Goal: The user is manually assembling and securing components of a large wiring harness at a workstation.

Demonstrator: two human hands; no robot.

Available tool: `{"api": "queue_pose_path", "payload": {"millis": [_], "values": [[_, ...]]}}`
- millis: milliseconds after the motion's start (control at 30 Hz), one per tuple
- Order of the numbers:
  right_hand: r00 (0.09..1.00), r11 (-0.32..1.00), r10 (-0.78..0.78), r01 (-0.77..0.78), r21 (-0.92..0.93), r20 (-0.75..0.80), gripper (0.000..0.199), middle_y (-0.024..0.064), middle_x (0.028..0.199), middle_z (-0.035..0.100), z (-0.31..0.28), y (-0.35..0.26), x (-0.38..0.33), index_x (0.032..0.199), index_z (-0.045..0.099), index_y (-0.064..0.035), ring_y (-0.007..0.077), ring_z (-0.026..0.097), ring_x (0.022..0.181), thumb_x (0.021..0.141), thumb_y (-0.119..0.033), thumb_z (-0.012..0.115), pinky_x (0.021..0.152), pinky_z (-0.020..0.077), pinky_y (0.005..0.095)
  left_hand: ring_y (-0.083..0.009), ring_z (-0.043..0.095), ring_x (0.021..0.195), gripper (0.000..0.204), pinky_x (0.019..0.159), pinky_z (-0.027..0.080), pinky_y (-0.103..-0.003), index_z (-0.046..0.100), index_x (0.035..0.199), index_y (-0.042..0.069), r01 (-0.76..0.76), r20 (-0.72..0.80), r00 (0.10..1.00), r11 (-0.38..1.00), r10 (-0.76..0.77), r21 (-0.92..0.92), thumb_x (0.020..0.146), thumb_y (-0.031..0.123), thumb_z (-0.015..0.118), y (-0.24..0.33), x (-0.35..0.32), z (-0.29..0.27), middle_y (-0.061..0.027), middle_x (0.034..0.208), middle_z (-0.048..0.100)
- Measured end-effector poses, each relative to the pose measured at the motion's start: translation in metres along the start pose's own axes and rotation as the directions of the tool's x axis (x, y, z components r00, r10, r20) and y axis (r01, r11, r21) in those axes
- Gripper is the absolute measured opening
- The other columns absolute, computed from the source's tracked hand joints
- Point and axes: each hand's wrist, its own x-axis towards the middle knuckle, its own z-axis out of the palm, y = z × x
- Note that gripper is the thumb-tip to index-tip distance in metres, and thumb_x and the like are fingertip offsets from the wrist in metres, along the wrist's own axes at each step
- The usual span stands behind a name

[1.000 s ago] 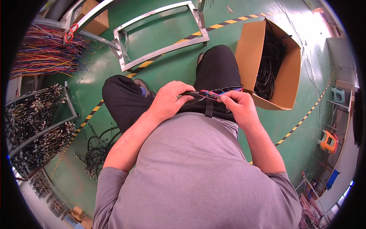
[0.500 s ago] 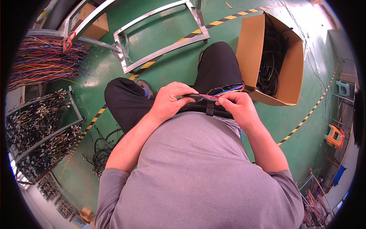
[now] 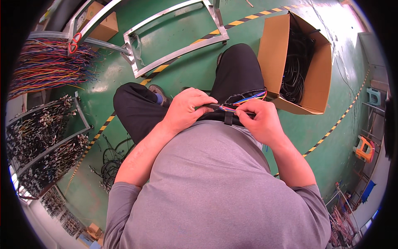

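Note:
I am seated in black trousers, and both hands meet over my lap. My left hand [image 3: 188, 108] is closed around the black sleeved end of a wire bundle [image 3: 244, 101]. My right hand [image 3: 259, 118] pinches the same bundle where red, blue and orange wires fan out toward the right. The part of the bundle inside my fists is hidden.
An open cardboard box [image 3: 275, 54] with black cable coils stands right of my knee. A metal frame [image 3: 174, 43] lies on the green floor ahead. Racks of coloured wires [image 3: 45, 70] and connector harnesses [image 3: 37, 141] are at left. Loose black cables [image 3: 110, 166] lie near my left leg.
My hands stay together on the bundle. The view has shifted a little, with the box and frame sliding slightly; the grip itself looks the same.

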Motion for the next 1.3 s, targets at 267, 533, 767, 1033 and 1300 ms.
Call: {"api": "queue_pose_path", "payload": {"millis": [267,533,767,1033,1300], "values": [[0.970,0.966,0.206,-0.223,0.130,0.132,0.018,-0.0002,0.071,0.066,-0.005,0.017,0.013,0.094,0.077,0.0028,0.0060,0.052,0.065,0.095,-0.013,0.069,0.059,0.0436,0.0277,-0.0216,0.070,0.097,0.031,0.086,0.056,-0.034,0.080,0.110,0.011,0.007,0.047,0.999,0.998,-0.004,-0.067,0.080,0.006,0.084,-0.004,-0.002,0.001,-0.0035,0.101,0.077],[0.969,0.955,0.211,-0.232,0.183,0.131,0.017,-0.0025,0.074,0.067,-0.002,0.018,0.016,0.094,0.077,0.0024,0.0041,0.052,0.068,0.096,-0.012,0.069,0.061,0.0429,0.0255,-0.0219,0.070,0.095,0.031,0.086,0.056,-0.033,0.080,0.110,0.009,0.053,0.046,0.998,0.994,-0.049,-0.100,0.080,0.006,0.084,-0.002,-0.002,0.001,-0.0043,0.100,0.077],[0.995,0.997,0.075,-0.077,0.027,0.071,0.011,0.0069,0.084,0.074,0.011,0.012,0.005,0.096,0.077,0.0025,0.0131,0.065,0.076,0.094,-0.007,0.072,0.069,0.0508,0.0301,-0.0243,0.071,0.093,0.030,0.084,0.056,-0.035,0.078,0.111,0.008,0.048,0.084,0.996,0.991,-0.037,-0.127,0.082,0.008,0.083,0.000,-0.001,0.003,-0.0072,0.100,0.076],[0.984,0.988,-0.136,0.143,-0.056,0.118,0.026,0.0155,0.089,0.069,0.021,0.000,0.003,0.116,0.057,0.0015,0.0278,0.068,0.078,0.094,-0.004,0.070,0.073,0.0534,0.0366,-0.0279,0.068,0.083,0.028,0.072,0.054,-0.039,0.074,0.114,0.010,-0.034,0.177,0.984,0.999,0.033,0.002,0.087,0.017,0.080,0.016,0.007,0.001,-0.0083,0.088,0.069],[0.985,0.996,0.084,-0.085,-0.003,0.151,0.006,0.0053,0.072,0.061,-0.008,0.007,-0.006,0.095,0.059,0.0012,0.0116,0.054,0.067,0.097,0.001,0.064,0.061,0.0444,0.0298,-0.0280,0.067,0.078,0.020,0.068,0.053,-0.040,0.073,0.108,0.011,-0.119,0.198,0.975,0.988,0.097,0.097,0.091,0.022,0.076,0.013,0.007,0.002,-0.0061,0.085,0.068]]}}
